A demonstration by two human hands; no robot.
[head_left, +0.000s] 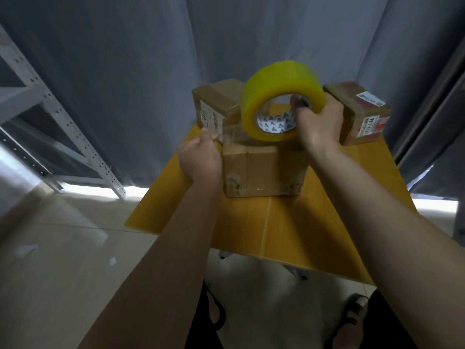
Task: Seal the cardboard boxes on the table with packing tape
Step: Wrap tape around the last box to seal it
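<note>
My right hand [318, 122] grips the yellow tape roll [279, 96] above the near box [264, 170], fingers hooked through the core and thumb over the rim. My left hand [198, 157] pinches the free end of the clear tape strip [230, 133] at the box's left top edge, fingers curled tight on it. The roll looks light and stiff, so the core seems the sure place to hold it; the strip is thin, sticky and likely to fold onto itself if I let it slacken. The box sits mid-way on the yellow table [289, 235], its corners scuffed and soft-looking. The left box [216, 104] and the right box [362, 114] stand close behind, leaving little room at the back; the near side of the table gives me space to draw the strip toward me.
</note>
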